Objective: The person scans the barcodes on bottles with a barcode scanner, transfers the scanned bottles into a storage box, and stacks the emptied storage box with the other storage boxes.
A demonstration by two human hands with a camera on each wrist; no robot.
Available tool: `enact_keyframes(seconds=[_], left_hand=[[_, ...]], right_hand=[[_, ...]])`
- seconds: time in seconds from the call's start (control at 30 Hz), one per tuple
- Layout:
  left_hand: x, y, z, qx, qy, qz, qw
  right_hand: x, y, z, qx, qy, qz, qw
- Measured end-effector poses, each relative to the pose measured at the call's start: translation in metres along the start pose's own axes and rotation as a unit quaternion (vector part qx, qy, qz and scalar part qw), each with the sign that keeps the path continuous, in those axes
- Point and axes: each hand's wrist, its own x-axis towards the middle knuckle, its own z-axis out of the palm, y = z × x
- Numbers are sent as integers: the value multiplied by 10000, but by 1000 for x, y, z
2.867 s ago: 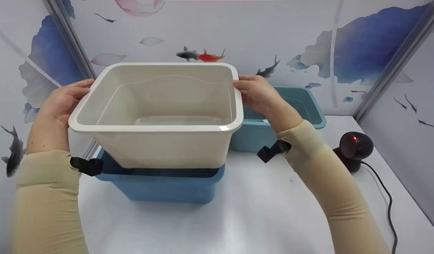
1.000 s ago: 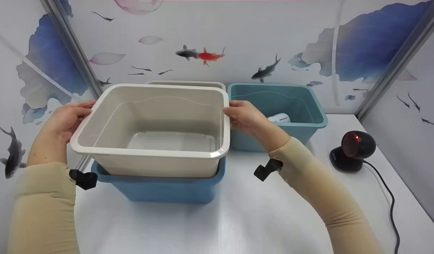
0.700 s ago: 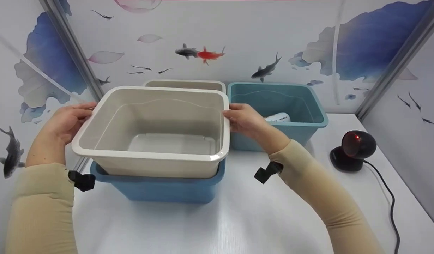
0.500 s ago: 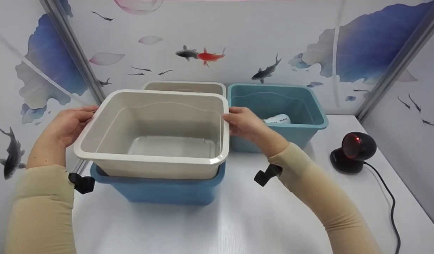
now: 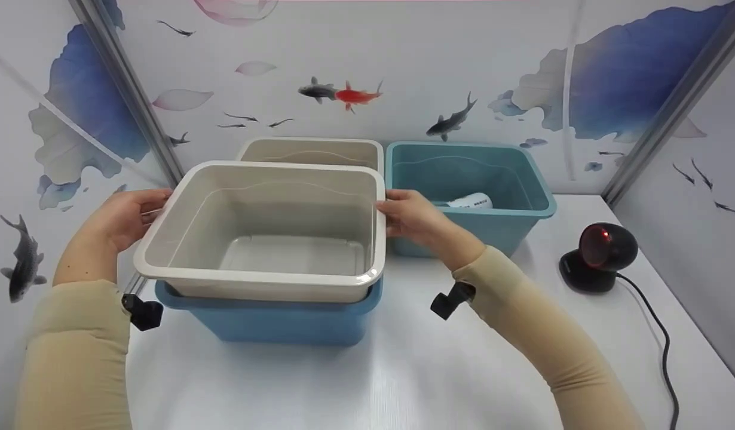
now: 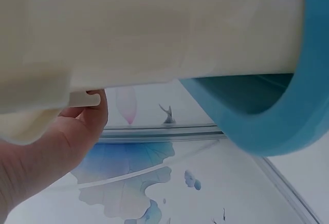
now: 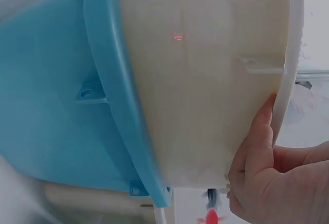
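A cream plastic storage bin point(image 5: 296, 254) sits partly nested inside a blue bin point(image 5: 290, 322), its upper part standing above the blue rim. My left hand point(image 5: 119, 224) holds the cream bin's rim at the left side, fingers curled beneath it in the left wrist view. On the opposite side my right hand point(image 5: 418, 221) grips the rim, with fingers under the edge point(image 7: 262, 131) against the outer wall. In the right wrist view, the cream wall point(image 7: 205, 80) passes down into the blue bin point(image 7: 46, 95). The cream bin looks empty inside.
Behind stands another cream bin point(image 5: 319, 150), largely hidden by the held one. A teal bin point(image 5: 469, 230) to the right contains a white printed item point(image 5: 472, 200). A black scanner-like device point(image 5: 603, 254) with a red light and cable stands on the white table point(image 5: 463, 370).
The held cream bin has come down from above the blue bin and sunk into it, both hands lowering with it. The rear cream bin and the teal bin's white item have come into view.
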Motion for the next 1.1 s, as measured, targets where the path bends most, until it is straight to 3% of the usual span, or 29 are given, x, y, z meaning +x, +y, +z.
enact_keyframes(seconds=[0.5,0.77,1.1], left_hand=[[5,-9,4,340,35,-103,9994],[5,-15,7,1047,160,-165,9942],[7,-22,6,1319,41,-136,9912]], right_hand=[[9,16,-2,119,-67,151,9998],[10,21,-2,-138,-102,153,9997],[11,24,-1,-241,-132,103,9996]])
